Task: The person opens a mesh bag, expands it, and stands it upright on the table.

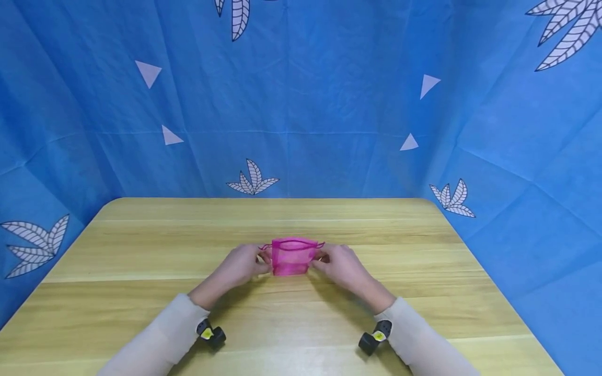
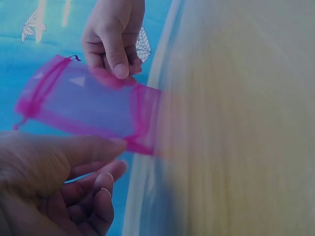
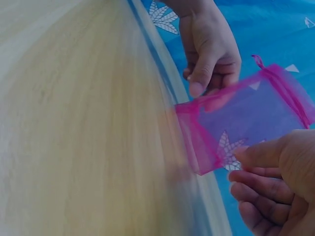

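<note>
A small sheer pink drawstring pouch (image 1: 294, 257) stands upright over the middle of the table, its bottom edge close to the wood. Thumb and fingers of my left hand (image 1: 243, 262) pinch its left side, and my right hand (image 1: 342, 265) pinches the right side in the same way. The cord runs across near the top and sticks out in a short loop at both sides. In both wrist views the mesh of the pouch (image 2: 93, 101) looks flat and see-through, with the blue backdrop showing through it; nothing shows inside.
The light wooden table (image 1: 155, 245) has rounded far corners. Behind it and along the sides hangs a blue cloth (image 1: 291, 94) printed with white leaves and triangles. A small black device with a yellow mark sits on each wrist, over pale sleeves (image 1: 160, 334).
</note>
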Motion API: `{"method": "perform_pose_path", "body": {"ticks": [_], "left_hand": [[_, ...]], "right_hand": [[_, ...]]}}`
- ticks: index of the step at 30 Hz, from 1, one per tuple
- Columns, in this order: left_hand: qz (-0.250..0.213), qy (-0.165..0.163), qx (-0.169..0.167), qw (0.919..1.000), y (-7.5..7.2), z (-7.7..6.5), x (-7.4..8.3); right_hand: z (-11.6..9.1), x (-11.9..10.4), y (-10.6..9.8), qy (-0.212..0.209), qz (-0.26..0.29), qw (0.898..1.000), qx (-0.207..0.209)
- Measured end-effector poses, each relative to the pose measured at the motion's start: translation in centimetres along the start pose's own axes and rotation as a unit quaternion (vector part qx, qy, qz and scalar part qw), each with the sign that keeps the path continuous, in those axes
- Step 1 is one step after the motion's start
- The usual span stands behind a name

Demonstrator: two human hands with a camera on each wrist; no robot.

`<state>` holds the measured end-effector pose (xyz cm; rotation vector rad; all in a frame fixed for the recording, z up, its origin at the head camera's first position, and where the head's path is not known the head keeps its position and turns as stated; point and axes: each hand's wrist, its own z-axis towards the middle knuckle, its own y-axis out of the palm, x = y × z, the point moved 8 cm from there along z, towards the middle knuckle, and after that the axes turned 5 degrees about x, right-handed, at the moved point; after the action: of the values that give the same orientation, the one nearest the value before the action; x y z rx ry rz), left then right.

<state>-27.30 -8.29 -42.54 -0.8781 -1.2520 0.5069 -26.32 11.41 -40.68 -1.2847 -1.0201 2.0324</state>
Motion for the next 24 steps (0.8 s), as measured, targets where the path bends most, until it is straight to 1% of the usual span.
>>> {"method": "perform_pose_path", "body": {"ticks": [3, 7, 11, 14, 20, 24], "left_hand": [[-0.001, 0.011, 0.005, 0.9999, -0.3, -0.1, 0.2], [-0.007, 0.02, 0.009, 0.9997, -0.8, -0.2, 0.4], [-0.013, 0.006, 0.015, 0.9998, -1.5, -0.3, 0.5], [-0.023, 0.006, 0.022, 0.9995, -1.9, -0.3, 0.7], [-0.053, 0.044, 0.041, 0.9968, -2.4, -0.3, 1.4], [-0.069, 0.043, 0.059, 0.9949, -2.7, -0.4, 1.6]], "right_hand": [[-0.1, 0.0, -0.4, -0.006, 0.009, 1.0, 0.005], [-0.3, -0.3, -0.9, -0.014, 0.047, 0.999, 0.012], [-0.4, -0.7, -1.5, -0.025, 0.075, 0.996, 0.03], [-0.3, -0.9, -1.7, -0.033, 0.084, 0.995, 0.045], [-0.3, -0.9, -1.9, -0.04, 0.098, 0.993, 0.06], [-0.3, -0.7, -2.3, -0.031, 0.112, 0.99, 0.08]]}}
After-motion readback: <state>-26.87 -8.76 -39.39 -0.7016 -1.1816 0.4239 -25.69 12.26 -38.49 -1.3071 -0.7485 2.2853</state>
